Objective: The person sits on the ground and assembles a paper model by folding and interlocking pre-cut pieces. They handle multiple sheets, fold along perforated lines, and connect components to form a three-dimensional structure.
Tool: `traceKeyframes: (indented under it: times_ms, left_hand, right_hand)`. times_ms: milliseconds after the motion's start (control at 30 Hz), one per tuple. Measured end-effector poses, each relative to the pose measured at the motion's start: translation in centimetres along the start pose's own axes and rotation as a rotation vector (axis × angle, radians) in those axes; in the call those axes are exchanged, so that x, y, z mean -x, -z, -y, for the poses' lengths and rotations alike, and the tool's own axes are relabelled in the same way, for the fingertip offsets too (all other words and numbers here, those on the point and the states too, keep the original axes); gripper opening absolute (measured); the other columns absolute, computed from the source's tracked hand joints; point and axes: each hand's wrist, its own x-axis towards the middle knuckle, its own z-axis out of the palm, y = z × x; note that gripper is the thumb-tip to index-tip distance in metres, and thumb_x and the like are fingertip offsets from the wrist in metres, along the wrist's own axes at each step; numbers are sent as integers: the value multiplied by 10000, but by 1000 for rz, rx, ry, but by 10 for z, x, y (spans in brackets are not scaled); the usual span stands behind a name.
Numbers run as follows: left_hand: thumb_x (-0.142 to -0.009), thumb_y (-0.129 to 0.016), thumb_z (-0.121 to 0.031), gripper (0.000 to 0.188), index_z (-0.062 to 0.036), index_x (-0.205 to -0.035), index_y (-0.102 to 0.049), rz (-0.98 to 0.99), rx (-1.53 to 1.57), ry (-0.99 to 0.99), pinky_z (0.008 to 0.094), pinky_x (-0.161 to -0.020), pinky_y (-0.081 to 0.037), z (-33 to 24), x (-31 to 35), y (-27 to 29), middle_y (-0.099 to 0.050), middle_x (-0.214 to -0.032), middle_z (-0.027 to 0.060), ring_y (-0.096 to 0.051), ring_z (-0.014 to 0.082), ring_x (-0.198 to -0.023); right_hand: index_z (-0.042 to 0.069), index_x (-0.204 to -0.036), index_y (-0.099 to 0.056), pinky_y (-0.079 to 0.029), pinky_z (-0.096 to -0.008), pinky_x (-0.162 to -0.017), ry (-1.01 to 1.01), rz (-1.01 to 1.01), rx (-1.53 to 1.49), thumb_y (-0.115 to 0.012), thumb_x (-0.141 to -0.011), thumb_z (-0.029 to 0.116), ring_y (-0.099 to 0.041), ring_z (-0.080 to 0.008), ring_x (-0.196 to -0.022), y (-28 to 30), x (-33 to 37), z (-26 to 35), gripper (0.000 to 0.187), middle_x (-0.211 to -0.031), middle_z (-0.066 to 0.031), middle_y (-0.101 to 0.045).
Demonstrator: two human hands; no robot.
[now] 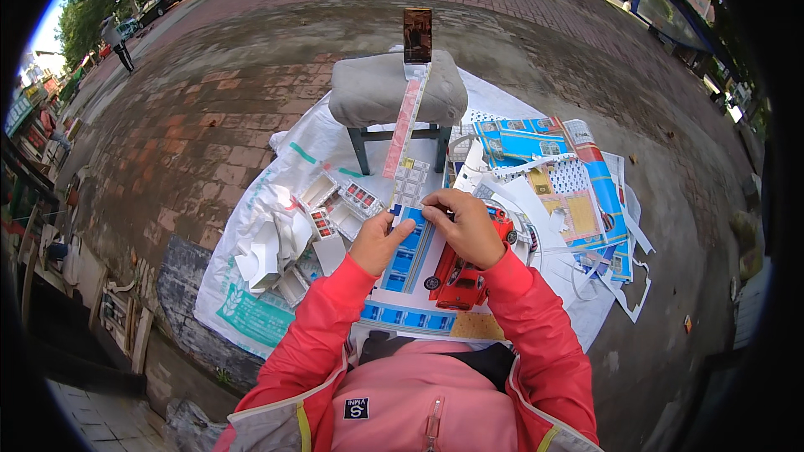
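Note:
My left hand [377,243] is closed, its thumb pressed on the left edge of a long blue printed card strip [405,259] with a window pattern. Across from it, my right hand [466,224] pinches the upper right part of the same strip. Above my fingers lies a grey-and-white printed piece [411,181] with small squares. A red car [459,283] sits under my right wrist; whether it is a toy or a printed picture I cannot tell. Nearer me, another blue printed strip [410,318] runs crosswise. My fingertips partly hide the strip's upper end.
Folded white card boxes [322,222] are heaped at left on a white woven sheet [239,285]. At right lie printed sheets [578,201] and paper offcuts [632,285]. Ahead stands a stool with a grey cushion [368,92], a phone [417,35] upright on it and a pink strip [404,125] hanging down.

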Motion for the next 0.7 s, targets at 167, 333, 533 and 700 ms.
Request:
traceKeyframes:
  times_ms: [167, 333, 533, 700]
  left_hand:
    - [-953, -634, -252, 312, 18, -1110, -628, -23, -44, -101, 245, -743, -494, -10, 4, -10, -666, -922, 31, -582, 77, -815]
    - [-954, -633, -242, 293, 18, -1090, -645, 17, -32, -123, 231, -736, -481, -18, 8, -15, -663, -891, 10, -566, 60, -803]
    - [-988, -578, -305, 336, 9, -1087, -644, 95, 109, -60, 210, -720, -483, -22, 6, -10, -657, -924, -2, -572, 39, -807]
    - [-1013, -514, -372, 394, -4, -1027, -654, 117, 173, -69, 195, -692, -474, -14, 0, -10, -651, -874, -25, -568, 23, -766]
  right_hand:
    - [-18, -942, -671, -490, -324, -719, -145, 89, -210, -644, -881, 186, -630, -227, -777, 15, -6, 0, 215, -842, -127, -670]
    - [-25, -977, -651, -455, -288, -650, -238, 341, -284, -638, -903, 229, -555, -134, -721, 37, -15, 1, 265, -772, -54, -611]
    - [-6, -971, -654, -425, -260, -604, -188, 402, -421, -620, -930, 250, -509, -85, -686, 29, -27, -6, 262, -747, -8, -583]
    - [-17, -950, -677, -425, -250, -606, -232, 382, -524, -663, -912, 247, -513, -63, -691, 24, -27, 0, 267, -754, -4, -607]
